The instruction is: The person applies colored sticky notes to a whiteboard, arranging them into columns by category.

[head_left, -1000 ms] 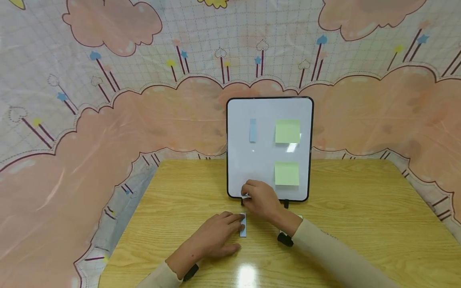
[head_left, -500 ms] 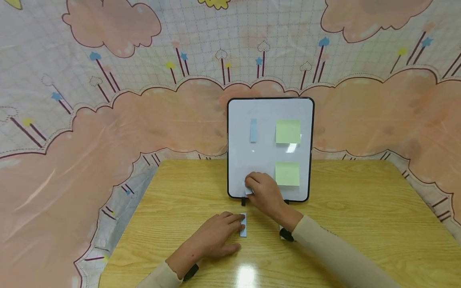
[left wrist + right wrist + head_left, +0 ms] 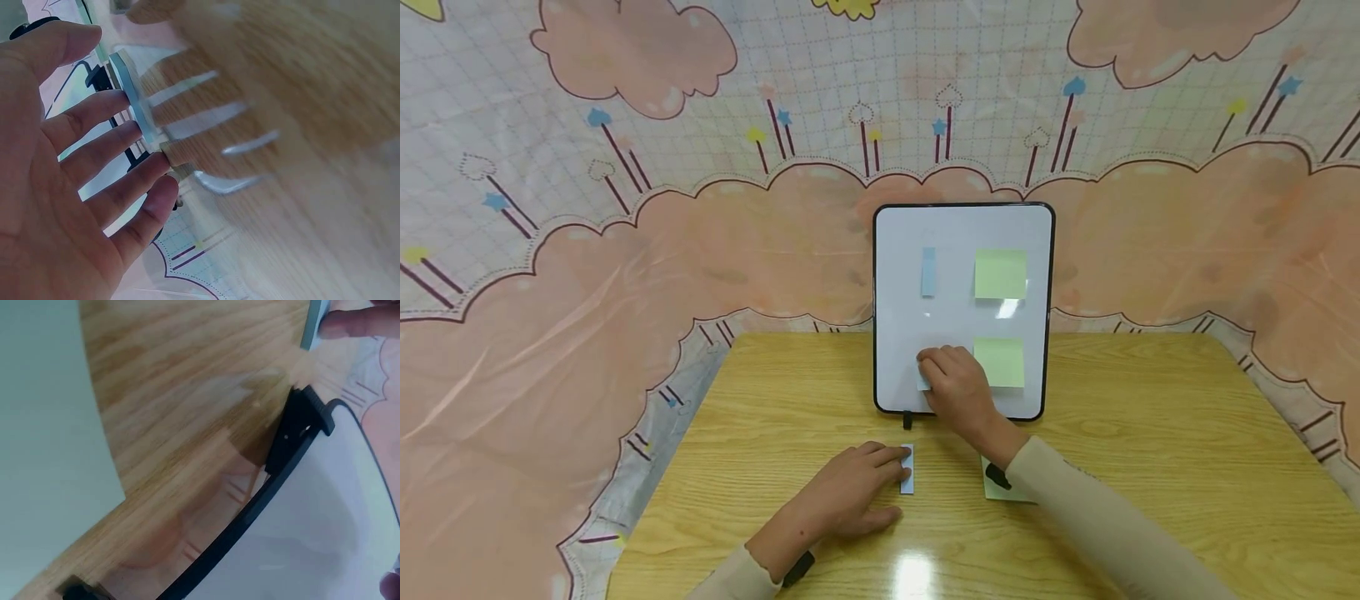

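Observation:
A blue strip sticky note (image 3: 922, 380) is pinched in my right hand (image 3: 957, 387), which presses at the lower left of the whiteboard (image 3: 898, 333). Much of that note is hidden by the fingers; a fingertip of this hand shows at the lower right edge of the right wrist view. My left hand (image 3: 853, 490) rests on the wood with its fingertips on a narrow pad of blue sticky notes (image 3: 907, 485), also seen edge-on in the left wrist view as a blue pad (image 3: 132, 94). Higher on the board sticks another blue strip note (image 3: 928, 273).
Two green sticky notes, the upper note (image 3: 1000, 273) and the lower note (image 3: 1000, 362), hang on the board's right side. A green pad (image 3: 1011, 492) lies on the wooden table (image 3: 1150, 467) under my right wrist. Black feet (image 3: 907, 421) hold the board up.
My right hand has risen from the board's bottom edge, carrying the blue strip note up onto its lower left area. The left hand has stayed on the pad.

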Demonstrator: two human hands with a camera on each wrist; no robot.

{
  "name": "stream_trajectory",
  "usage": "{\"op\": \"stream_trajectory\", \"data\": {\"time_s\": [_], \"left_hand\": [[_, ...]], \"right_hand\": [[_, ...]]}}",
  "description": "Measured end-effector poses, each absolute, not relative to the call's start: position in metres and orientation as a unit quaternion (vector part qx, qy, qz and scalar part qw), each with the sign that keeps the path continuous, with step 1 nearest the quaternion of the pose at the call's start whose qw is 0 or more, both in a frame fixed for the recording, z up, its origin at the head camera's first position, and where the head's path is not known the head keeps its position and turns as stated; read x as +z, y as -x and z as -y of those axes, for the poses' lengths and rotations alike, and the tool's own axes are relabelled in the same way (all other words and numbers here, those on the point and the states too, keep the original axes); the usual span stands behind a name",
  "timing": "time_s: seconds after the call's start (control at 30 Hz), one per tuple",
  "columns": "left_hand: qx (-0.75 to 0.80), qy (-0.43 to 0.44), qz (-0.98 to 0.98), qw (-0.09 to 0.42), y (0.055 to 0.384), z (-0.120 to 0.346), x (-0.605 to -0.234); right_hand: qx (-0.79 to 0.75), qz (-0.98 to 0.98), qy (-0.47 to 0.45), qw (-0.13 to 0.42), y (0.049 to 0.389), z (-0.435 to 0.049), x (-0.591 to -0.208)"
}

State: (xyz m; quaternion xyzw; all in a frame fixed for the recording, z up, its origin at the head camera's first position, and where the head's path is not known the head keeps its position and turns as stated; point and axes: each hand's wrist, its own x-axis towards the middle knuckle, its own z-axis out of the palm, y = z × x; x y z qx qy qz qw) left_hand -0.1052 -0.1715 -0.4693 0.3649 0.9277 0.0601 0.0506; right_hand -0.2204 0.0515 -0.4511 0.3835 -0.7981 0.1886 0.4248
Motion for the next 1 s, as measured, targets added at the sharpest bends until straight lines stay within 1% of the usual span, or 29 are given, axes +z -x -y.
{"op": "stream_trajectory", "data": {"time_s": [0.43, 1.0], "left_hand": [[0.060, -0.365, -0.928, 0.044, 0.103, 0.172, -0.473], [0.062, -0.370, -0.926, 0.031, 0.102, 0.173, -0.477]], "right_hand": [[0.129, 0.783, -0.365, 0.487, 0.231, -0.050, -0.458], [0.109, 0.787, -0.347, 0.498, 0.243, -0.048, -0.459]]}}
